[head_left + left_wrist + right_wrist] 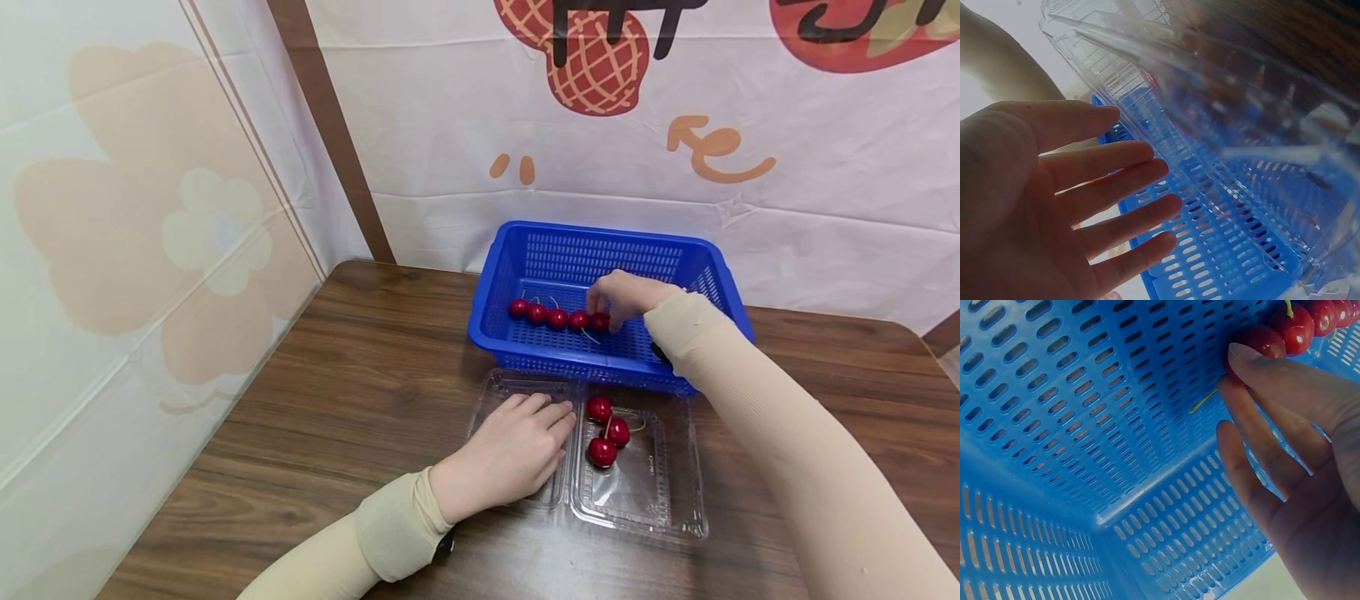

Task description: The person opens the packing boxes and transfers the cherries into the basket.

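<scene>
My right hand [628,295] reaches into the blue plastic basket [487,283] and pinches a red cherry [1262,340] between thumb and fingers. That cherry sits at the right end of a row of several cherries [557,318] lined up along the basket floor. My left hand [506,450] rests over the left half of a clear plastic clamshell box [682,500], its fingers fairly straight in the left wrist view. In the box's right half lie three cherries, the lowest cherry [602,452] nearest me. One of them has a visible stem.
The clamshell lies opened flat on a brown wooden table [360,400], directly in front of the basket. Behind the basket hangs a white printed cloth [435,100], and another cloth with a flower print [135,208] borders the table's left edge.
</scene>
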Tool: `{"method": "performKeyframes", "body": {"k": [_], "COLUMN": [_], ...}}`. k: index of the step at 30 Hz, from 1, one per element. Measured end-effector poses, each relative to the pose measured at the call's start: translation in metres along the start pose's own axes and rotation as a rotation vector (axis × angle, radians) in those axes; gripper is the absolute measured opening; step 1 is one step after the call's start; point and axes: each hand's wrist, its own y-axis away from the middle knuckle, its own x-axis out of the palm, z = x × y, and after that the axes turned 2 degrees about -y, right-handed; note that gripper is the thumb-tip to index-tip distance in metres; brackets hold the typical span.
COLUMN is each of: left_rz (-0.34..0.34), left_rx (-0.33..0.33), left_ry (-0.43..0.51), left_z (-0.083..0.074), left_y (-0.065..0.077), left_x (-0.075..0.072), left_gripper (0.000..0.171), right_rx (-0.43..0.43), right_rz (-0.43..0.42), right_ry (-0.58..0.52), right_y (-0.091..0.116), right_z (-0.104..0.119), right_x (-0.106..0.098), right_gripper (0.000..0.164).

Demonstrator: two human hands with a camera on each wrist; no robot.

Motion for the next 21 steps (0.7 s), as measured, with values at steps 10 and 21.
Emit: {"method": "performKeyframes", "body": {"k": [10,21], "left_rz": [-0.006,-0.016], "left_rx": [0.002,0.005], "left_ry": [-0.003,-0.006], "left_z": [0.0000,0.0004], "left_y": [0.0005,0.0005], "left_x": [-0.0004,0.0004], "left_gripper": [0.041,0.042], "right_rx": [-0.006,0.011], "right_rz": [-0.008,0.012], "right_ry": [-0.017,-0.015], "right_y": [0.0006,0.0020], "right_z": [0.0010,0.0001], "right_x": [-0.0003,-0.0028], "right_gripper": [0.038,0.038]}}
